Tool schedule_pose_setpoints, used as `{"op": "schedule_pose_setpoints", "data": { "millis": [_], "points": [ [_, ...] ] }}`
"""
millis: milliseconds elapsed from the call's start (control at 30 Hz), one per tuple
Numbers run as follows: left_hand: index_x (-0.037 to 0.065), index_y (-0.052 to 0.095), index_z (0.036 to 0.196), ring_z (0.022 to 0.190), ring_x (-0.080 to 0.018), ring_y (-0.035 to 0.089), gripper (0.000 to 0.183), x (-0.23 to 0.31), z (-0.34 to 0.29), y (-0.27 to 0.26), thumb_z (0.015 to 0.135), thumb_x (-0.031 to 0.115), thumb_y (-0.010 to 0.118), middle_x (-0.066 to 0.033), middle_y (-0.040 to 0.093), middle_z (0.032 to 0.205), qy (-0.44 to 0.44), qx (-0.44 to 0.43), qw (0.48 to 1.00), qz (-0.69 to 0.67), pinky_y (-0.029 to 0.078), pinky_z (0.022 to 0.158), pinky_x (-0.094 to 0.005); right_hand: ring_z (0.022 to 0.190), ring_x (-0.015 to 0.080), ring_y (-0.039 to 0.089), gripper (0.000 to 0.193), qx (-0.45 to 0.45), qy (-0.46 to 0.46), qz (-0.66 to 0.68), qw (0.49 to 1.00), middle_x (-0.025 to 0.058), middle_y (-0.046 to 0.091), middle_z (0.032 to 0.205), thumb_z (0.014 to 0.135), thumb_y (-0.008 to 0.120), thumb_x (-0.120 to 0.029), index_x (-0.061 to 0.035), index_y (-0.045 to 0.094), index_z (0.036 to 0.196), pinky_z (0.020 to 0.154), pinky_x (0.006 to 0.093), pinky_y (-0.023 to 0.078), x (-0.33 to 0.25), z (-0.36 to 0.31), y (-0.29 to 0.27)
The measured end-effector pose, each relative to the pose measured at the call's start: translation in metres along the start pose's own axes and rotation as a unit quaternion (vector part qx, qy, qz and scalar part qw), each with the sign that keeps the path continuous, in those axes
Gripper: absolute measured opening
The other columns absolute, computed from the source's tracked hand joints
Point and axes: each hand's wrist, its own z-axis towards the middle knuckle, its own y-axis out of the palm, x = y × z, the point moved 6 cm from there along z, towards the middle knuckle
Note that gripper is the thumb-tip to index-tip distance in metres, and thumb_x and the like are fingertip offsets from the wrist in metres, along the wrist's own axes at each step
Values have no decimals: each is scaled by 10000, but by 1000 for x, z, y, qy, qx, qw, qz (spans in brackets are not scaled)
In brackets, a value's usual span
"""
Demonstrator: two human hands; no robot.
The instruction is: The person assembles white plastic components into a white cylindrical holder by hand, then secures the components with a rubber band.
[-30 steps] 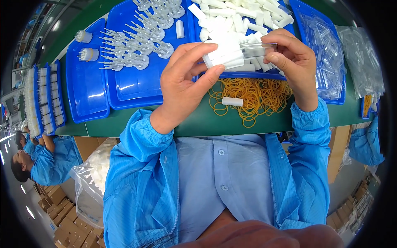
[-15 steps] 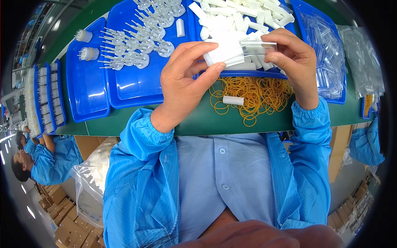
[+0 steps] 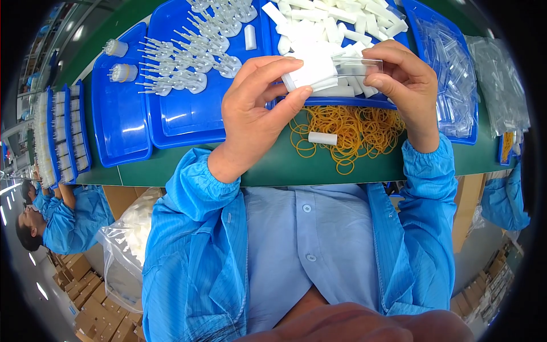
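Note:
My left hand (image 3: 253,111) pinches a bright white bundle of flat-edged pieces (image 3: 312,74) between thumb and fingers; glare hides its detail. From its right side a clear plastic sleeve (image 3: 352,66) reaches across to my right hand (image 3: 407,80), whose thumb and fingers are closed on its other end. The two parts meet, though how far one sits inside the other I cannot tell. Both are held above the near edge of a blue tray of white foam-like pieces (image 3: 356,36). Just below lie yellow rubber bands (image 3: 356,137), with one white cylinder (image 3: 322,138) on top.
To the left, a blue tray (image 3: 188,122) carries several white pronged parts (image 3: 174,80); a narrower tray (image 3: 121,137) has two banded white bundles (image 3: 122,72). At right stand a tray of clear plastic pieces (image 3: 450,74) and a plastic bag (image 3: 496,74). A co-worker (image 3: 68,219) sits far left.

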Motion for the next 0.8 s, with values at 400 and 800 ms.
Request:
{"op": "schedule_pose_setpoints", "data": {
  "millis": [400, 800],
  "points": [
    [64, 633, 1171, 980, -140, 569, 336, 0, 0, 3, 845, -17, 660, -87, 475, 1148, -13, -51, 998, 39, 543, 775, -239, 857, 111, 597, 302, 4, -21, -16, 1000, 62, 608, 969, 786, 707, 29, 4, 661, 1083, 749, 208, 513, -3, 1, 2],
    [100, 672, 1129, 907, -119, 573, 315, 2, 1, 1, 827, 11, 682, -85, 503, 1130, -14, -51, 995, 81, 523, 705, -219, 838, 120, 621, 285, 5, 23, 47, 999, 66, 612, 966, 795, 700, 24, 11, 661, 1077, 743, 209, 510, 4, 0, 1]
  ]
}}
